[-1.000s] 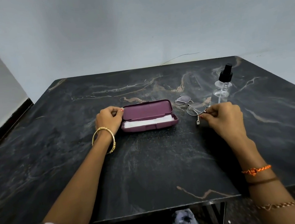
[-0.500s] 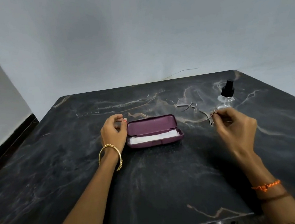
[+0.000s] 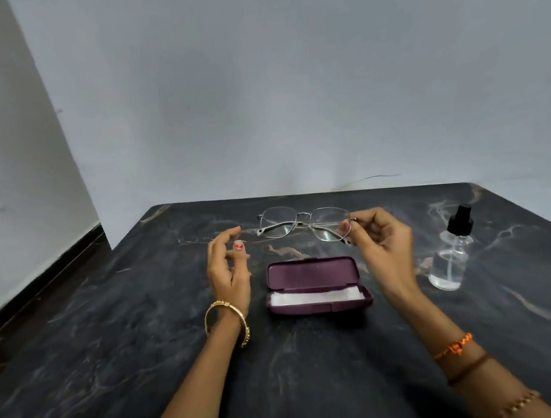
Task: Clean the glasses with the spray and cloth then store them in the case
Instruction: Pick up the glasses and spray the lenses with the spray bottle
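Thin metal-framed glasses (image 3: 303, 223) hang in the air above the table, behind the case. My right hand (image 3: 382, 243) pinches them at their right hinge. To the left of the glasses, my left hand (image 3: 227, 269) is raised with its fingers apart and holds nothing. The maroon case (image 3: 312, 275) lies open on the table between my hands, and a white cloth (image 3: 315, 296) lies folded in its lower half. A clear spray bottle (image 3: 451, 257) with a black pump top stands upright to the right of my right hand.
The dark marble table (image 3: 145, 344) runs to a far edge close to a grey wall (image 3: 287, 87). Its left edge borders a floor with a dark skirting board (image 3: 40, 270).
My right hand has lifted the glasses off the table and carried them left, above the case. My left hand has left the case's side and risen, fingers apart. The camera has tilted up.
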Action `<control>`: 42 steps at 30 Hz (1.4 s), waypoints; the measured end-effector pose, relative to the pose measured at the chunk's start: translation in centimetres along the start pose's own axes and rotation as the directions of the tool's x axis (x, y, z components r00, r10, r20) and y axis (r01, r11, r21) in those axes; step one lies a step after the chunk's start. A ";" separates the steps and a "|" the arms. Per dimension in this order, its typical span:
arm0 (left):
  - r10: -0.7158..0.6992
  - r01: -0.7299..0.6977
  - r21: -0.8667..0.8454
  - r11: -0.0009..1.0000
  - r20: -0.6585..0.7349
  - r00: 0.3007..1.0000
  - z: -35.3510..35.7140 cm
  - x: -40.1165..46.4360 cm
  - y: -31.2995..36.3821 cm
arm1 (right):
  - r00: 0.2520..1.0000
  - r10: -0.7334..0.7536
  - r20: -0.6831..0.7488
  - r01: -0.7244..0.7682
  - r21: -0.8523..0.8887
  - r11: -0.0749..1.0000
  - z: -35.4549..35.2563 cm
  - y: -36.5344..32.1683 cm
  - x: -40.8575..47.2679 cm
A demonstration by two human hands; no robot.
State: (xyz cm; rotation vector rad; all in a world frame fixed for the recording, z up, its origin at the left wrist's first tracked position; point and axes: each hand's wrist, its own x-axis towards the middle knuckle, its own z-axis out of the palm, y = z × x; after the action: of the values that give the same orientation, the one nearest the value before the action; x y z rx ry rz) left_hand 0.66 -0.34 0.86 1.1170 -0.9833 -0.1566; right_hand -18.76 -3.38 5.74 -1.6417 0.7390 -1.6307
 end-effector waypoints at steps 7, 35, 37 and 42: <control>-0.174 0.193 -0.345 0.919 0.086 0.981 0.3 0.0 1.1 | 0.998 0.057 -0.027 -0.053 0.151 0.987 1.0 2.9 -0.8; 0.293 -0.275 -0.324 0.905 0.007 0.956 -0.2 0.4 4.8 | 0.874 -0.462 -0.152 0.399 -0.322 0.859 0.3 1.2 -1.4; 0.290 -0.254 -0.340 0.905 0.058 0.955 0.0 0.0 5.1 | 0.866 -0.478 -0.151 0.409 -0.339 0.847 0.2 1.1 -1.5; 0.286 -0.223 -0.362 0.905 0.130 0.949 0.3 -0.4 5.1 | 0.854 -0.499 -0.146 0.418 -0.379 0.826 -0.3 0.9 -1.4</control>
State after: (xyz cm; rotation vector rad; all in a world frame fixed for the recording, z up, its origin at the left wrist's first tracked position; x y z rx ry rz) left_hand -1.57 2.11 4.80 0.6532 -1.2036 -0.2097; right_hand -19.09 -2.77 4.17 -2.0038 0.8150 -2.1754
